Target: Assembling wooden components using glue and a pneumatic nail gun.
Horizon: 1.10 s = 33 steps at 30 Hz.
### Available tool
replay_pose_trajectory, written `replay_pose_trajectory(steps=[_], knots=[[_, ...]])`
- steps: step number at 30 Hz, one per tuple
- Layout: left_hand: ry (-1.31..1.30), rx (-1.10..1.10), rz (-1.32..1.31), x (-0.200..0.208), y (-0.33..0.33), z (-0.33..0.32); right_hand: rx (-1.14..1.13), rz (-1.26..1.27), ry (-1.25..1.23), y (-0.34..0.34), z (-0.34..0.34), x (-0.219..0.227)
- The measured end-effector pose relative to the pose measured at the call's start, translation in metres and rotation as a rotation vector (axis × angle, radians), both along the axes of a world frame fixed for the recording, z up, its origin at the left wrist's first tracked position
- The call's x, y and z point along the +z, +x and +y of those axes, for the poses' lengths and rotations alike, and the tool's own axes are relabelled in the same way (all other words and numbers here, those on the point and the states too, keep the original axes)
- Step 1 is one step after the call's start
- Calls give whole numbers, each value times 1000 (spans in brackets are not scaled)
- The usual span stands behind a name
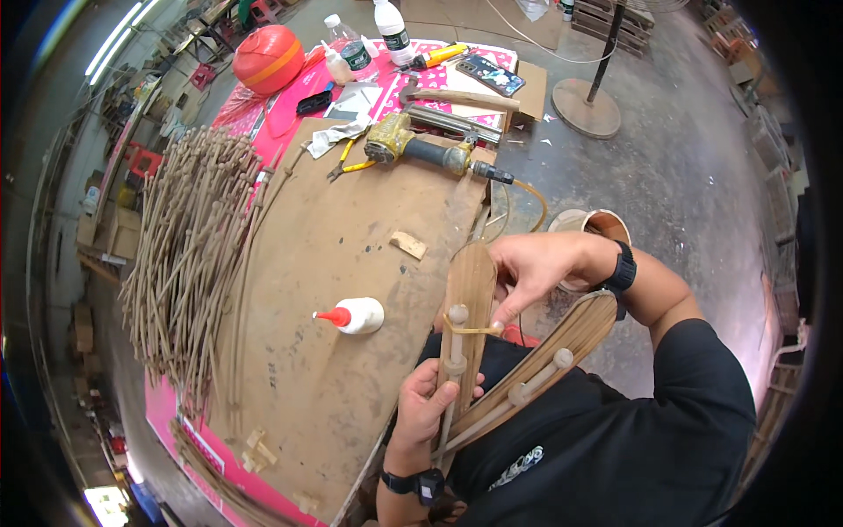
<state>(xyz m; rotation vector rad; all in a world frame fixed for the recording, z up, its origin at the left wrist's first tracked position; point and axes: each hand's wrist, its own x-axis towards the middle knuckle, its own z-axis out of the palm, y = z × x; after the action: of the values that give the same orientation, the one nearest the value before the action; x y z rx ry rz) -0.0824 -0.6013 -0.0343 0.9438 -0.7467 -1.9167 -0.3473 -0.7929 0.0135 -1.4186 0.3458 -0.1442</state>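
My left hand (426, 400) is closed round a flat wooden slat (471, 277) with a rounded end and a thin knobbed stick (457, 338) lying along it. A yellowish rubber band (474, 330) crosses the slat just below the stick's top knob. At the slat's right edge, the thumb of my right hand (540, 268) presses on the band; its other fingers are partly hidden behind the slat. Over my lap slants a second rounded slat (580, 329) with its own knobbed stick (527, 388) along it. The two slats converge near my left hand.
A white glue bottle (360, 315) with a red tip and a wood scrap (408, 245) lie on the brown board (307, 351). Knobbed sticks (193, 255) are heaped at left. Beyond are a nail gun (421, 149) with hose, pliers (351, 162), a hammer (465, 98) and a phone (490, 75).
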Motion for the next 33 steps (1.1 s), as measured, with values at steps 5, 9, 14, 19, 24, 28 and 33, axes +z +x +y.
replay_pose_trajectory(steps=[5,9,14,19,24,28,33], knots=[[-19,52,-22,8,3,8,-14,1,19,-29,-10,14],[-19,53,-7,11,4,12,-278,-615,226,-25,9,-11],[-54,80,-84,14,-2,16,-380,-737,561,-19,18,-12],[-77,75,-102,10,-12,14,-415,-159,566,-24,-9,29],[-100,104,-162,12,-23,6,-415,164,254,-14,-36,57],[-157,161,-284,9,-38,10,-380,326,-127,4,-41,85],[-219,154,-423,8,-36,12,-489,134,-1162,18,5,93]])
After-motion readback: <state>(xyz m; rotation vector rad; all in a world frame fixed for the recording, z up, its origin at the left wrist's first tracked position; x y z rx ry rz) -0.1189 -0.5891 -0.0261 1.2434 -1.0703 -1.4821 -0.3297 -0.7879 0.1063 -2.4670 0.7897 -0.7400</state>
